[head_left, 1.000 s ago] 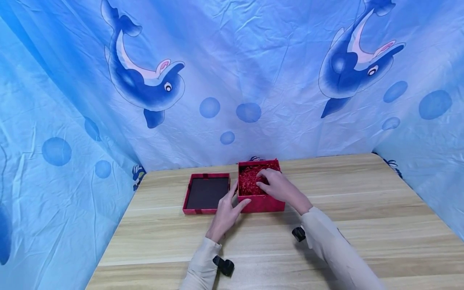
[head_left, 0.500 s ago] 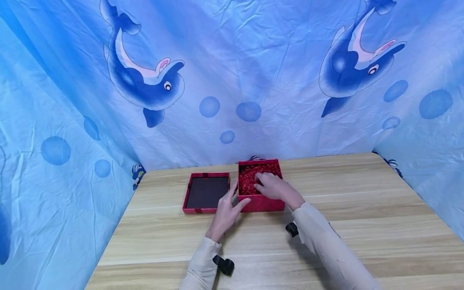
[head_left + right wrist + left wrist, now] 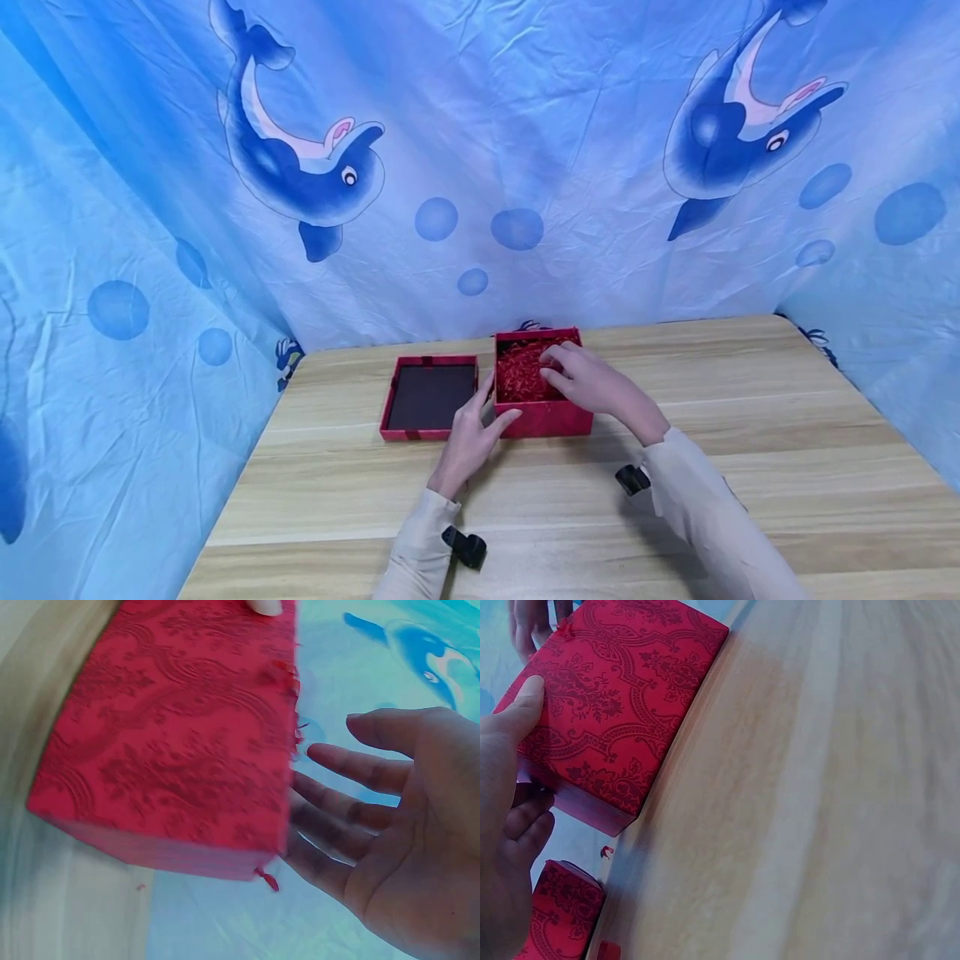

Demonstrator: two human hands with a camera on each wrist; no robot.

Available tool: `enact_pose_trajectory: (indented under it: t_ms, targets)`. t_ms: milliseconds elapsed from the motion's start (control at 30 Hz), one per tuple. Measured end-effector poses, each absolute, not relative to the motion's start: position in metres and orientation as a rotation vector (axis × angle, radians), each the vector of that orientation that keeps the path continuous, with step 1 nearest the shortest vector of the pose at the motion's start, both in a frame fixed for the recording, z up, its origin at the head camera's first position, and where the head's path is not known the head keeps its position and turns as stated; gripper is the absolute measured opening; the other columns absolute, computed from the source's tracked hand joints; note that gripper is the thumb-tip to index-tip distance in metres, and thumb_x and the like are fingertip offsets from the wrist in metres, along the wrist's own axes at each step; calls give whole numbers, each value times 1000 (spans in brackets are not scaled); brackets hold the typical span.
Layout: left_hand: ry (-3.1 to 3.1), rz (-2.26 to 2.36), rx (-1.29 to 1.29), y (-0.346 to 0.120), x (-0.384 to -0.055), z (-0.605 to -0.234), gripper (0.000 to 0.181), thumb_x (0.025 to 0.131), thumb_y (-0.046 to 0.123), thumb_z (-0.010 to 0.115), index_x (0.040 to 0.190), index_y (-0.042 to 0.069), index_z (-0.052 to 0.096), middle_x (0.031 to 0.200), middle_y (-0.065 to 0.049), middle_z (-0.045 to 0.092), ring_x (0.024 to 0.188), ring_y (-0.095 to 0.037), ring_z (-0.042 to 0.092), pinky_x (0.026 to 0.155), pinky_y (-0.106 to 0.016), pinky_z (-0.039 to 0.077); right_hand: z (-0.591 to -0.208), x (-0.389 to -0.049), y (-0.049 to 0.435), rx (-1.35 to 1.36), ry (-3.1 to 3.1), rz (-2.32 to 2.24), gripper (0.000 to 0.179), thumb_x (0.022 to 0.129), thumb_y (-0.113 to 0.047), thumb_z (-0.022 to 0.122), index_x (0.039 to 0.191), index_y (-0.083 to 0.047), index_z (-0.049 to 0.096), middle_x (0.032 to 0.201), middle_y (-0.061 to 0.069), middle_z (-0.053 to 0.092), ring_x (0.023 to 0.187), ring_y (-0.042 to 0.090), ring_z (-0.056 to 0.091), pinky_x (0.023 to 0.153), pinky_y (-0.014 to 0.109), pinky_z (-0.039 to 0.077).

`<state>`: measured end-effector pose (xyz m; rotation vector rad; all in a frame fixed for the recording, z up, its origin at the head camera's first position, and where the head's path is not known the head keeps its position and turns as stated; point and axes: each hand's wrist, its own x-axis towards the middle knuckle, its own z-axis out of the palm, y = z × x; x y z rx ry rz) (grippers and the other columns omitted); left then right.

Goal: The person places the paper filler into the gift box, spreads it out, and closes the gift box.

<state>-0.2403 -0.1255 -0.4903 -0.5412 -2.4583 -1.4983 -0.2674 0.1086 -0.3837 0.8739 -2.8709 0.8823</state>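
A red gift box (image 3: 551,422) with a darker floral pattern stands at the table's back, its top uncovered. Red shredded paper (image 3: 521,372) fills it. My left hand (image 3: 467,446) holds the box's front left corner, thumb (image 3: 531,694) against the patterned front and the other fingers along the left side. Over the right half of the filling is my right hand (image 3: 588,382), loosely bent, thumb apart from the fingers. In the right wrist view its fingers (image 3: 322,825) pass behind the box's edge, and nothing shows in its grasp.
The box's lid (image 3: 429,398) lies upturned left of the box, dark inside, its rim close to my left hand. Both rest on a wooden table (image 3: 547,517). Behind hangs a blue curtain (image 3: 577,275) with dolphins. A red shred (image 3: 606,853) shows between box and lid.
My right hand has dipped further left and toward the front over the shredded paper, then drawn back up and right. My left hand stays at the box's corner.
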Motion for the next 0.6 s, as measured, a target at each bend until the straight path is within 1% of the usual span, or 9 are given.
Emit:
enact_pose_trajectory:
  t_ms: [100, 300, 367, 467, 533, 600]
  targets:
    - [-2456, -1500, -545, -126, -240, -490, 80, 99, 36, 71, 163, 7, 32, 160, -18, 40, 130, -36, 56, 108, -52, 44, -380, -261, 115, 891, -2817, 912, 28, 107, -14, 59, 126, 5, 65, 116, 16, 66, 100, 28, 65, 88, 48, 56]
    - [-2456, -1496, -548, -125, -239, -490, 80, 100, 36, 71, 164, 10, 31, 160, -19, 39, 130, -36, 56, 108, -52, 45, -385, -244, 119, 989, -2704, 886, 21, 103, -13, 66, 116, 2, 69, 104, 8, 67, 90, 20, 68, 80, 40, 59]
    - [-2454, -1495, -557, -125, -240, -491, 80, 100, 35, 71, 164, 9, 31, 160, -19, 39, 130, -37, 56, 108, -51, 45, -391, -238, 118, 1003, -2705, 858, 21, 102, -17, 67, 116, -1, 70, 105, 6, 68, 92, 19, 68, 82, 41, 59]
    - [-2451, -1491, -567, -125, -241, -492, 80, 100, 35, 71, 164, 10, 31, 161, -17, 38, 131, -37, 55, 108, -51, 45, -397, -230, 117, 995, -2758, 803, 27, 103, -26, 67, 118, -4, 71, 112, 7, 68, 102, 24, 67, 90, 46, 57]
    - [-2446, -1493, -568, -125, -241, -492, 80, 100, 35, 71, 163, 9, 31, 161, -17, 38, 131, -37, 55, 108, -50, 45, -401, -226, 115, 982, -2802, 758, 32, 104, -31, 66, 121, -4, 71, 117, 9, 69, 109, 28, 66, 95, 50, 55]
    - [-2443, -1496, -565, -125, -240, -492, 80, 100, 35, 71, 163, 9, 31, 161, -17, 39, 131, -37, 56, 107, -51, 45, -404, -224, 113, 974, -2833, 723, 37, 104, -34, 65, 122, -3, 71, 118, 11, 70, 111, 30, 66, 95, 51, 55]
